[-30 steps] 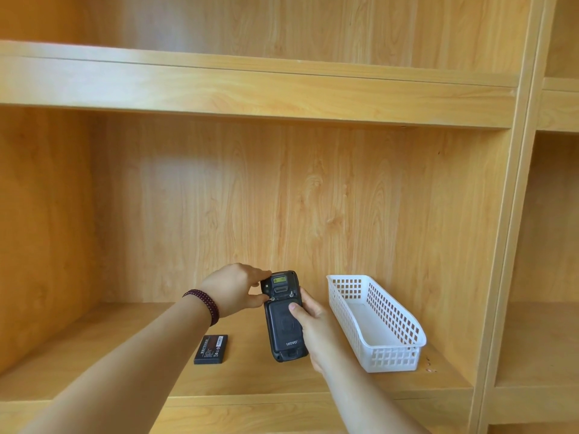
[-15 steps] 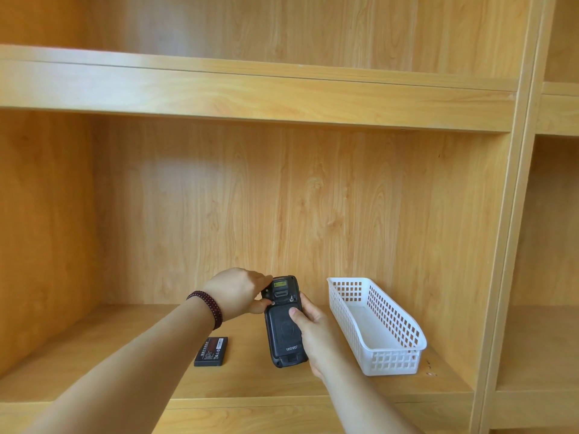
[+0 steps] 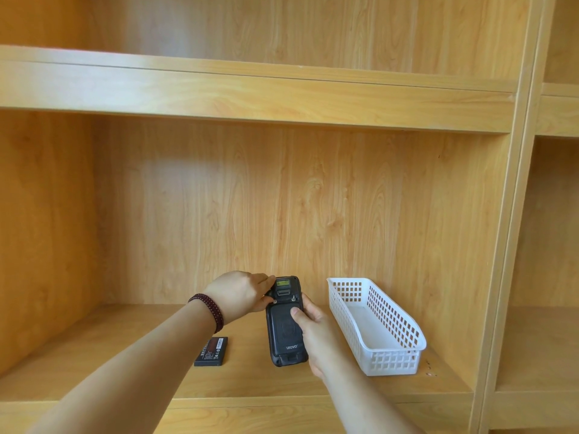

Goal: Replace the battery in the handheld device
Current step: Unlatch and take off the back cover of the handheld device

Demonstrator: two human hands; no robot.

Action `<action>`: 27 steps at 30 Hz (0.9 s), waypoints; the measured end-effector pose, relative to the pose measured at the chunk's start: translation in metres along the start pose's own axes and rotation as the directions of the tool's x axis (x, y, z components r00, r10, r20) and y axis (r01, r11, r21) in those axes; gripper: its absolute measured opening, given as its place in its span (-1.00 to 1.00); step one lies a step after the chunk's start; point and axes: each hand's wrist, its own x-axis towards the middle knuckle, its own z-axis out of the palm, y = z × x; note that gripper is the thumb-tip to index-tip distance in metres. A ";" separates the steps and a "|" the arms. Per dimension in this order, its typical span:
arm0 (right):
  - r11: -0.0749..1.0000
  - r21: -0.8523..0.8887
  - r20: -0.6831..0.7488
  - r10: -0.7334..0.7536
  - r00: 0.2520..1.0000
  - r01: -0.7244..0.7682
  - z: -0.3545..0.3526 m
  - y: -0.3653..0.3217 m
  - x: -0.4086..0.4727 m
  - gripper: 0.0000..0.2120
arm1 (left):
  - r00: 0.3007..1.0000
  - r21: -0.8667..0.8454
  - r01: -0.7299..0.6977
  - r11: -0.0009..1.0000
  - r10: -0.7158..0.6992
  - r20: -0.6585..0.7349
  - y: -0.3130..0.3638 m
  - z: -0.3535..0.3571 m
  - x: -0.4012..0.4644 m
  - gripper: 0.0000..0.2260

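- The handheld device [image 3: 285,321] stands back-side towards the camera, its lower end on or just above the wooden shelf [image 3: 125,364]; contact cannot be told.
- The right hand [image 3: 316,336] wraps the device's right edge, thumb pressed on the back cover, probably to steady it while the other hand works.
- The left hand [image 3: 241,296] is curled at the device's upper left corner, fingertips touching the top near the latch screws. Judging by this, it is locking or releasing the cover; which one is unclear.
- A loose battery [image 3: 211,351] lies flat on the shelf to the left of the device, apart from it and within easy reach. Whether it is the old or the new one cannot be told.
- The white basket [image 3: 404,343] sits just right of the device, close to the right hand's knuckles, so there is little room that way.
- Left of the device the shelf is bare beyond the battery, and the board overhead is well above the device.
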 end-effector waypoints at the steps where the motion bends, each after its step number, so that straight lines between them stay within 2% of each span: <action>1: 1.000 0.001 -0.001 0.003 1.000 -0.003 0.000 0.000 0.000 -0.63 | 1.000 -0.003 0.004 1.000 -0.004 -0.003 0.000 0.001 0.000 -0.67; 6: 1.000 -0.018 -0.001 0.010 1.000 -0.010 -0.001 0.002 0.002 -0.61 | 1.000 -0.047 0.010 0.999 -0.011 -0.016 0.004 -0.001 -0.005 -0.69; 10: 1.000 -0.010 0.004 0.016 1.000 -0.016 0.007 0.006 -0.003 -0.62 | 0.992 -0.129 0.126 0.984 -0.123 0.030 0.000 0.001 -0.006 -0.68; 14: 1.000 0.000 -0.016 -0.001 1.000 0.001 0.010 0.004 -0.001 -0.67 | 0.966 -0.349 0.252 0.903 -0.255 0.039 -0.004 0.003 -0.009 -0.79; 18: 0.999 -0.035 -0.023 -0.019 1.000 0.018 0.007 0.002 0.005 -0.61 | 0.932 -0.487 0.348 0.801 -0.352 0.086 -0.001 -0.003 -0.015 -0.72; 22: 0.999 -0.042 -0.029 -0.031 0.999 0.030 0.008 0.002 0.006 -0.59 | 0.907 -0.533 0.413 0.738 -0.385 0.169 0.000 -0.008 -0.015 -0.66; 27: 0.999 -0.044 -0.040 -0.028 0.999 0.026 0.010 0.003 0.004 -0.59 | 0.873 -0.552 0.477 0.684 -0.440 0.211 0.004 -0.010 -0.016 -0.66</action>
